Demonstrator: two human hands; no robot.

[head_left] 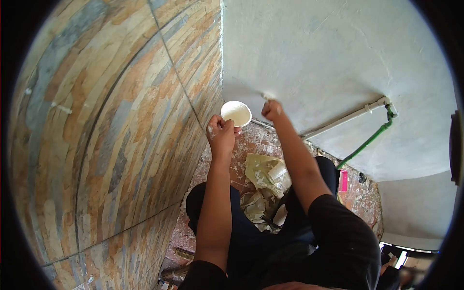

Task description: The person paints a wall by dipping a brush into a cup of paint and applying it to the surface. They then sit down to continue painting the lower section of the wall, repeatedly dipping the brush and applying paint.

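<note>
My left hand (pixel 221 134) is raised in front of the wall corner and grips the edge of a small white bowl (pixel 236 113) of pale paste. My right hand (pixel 272 110) is closed around a small tool whose tip presses on the grey plastered wall (pixel 319 58); the tool itself is mostly hidden by the fingers. The two hands are close together, the bowl just left of the right hand. Both forearms reach up from my dark-clothed knees.
A stone-patterned tiled wall (pixel 121 145) fills the left. A white pipe (pixel 345 117) and a green pipe (pixel 369 140) run down the plastered wall. Crumpled paper sacks (pixel 265 176) lie on the speckled floor (pixel 261 142) between my knees, with a pink object (pixel 343 181) to the right.
</note>
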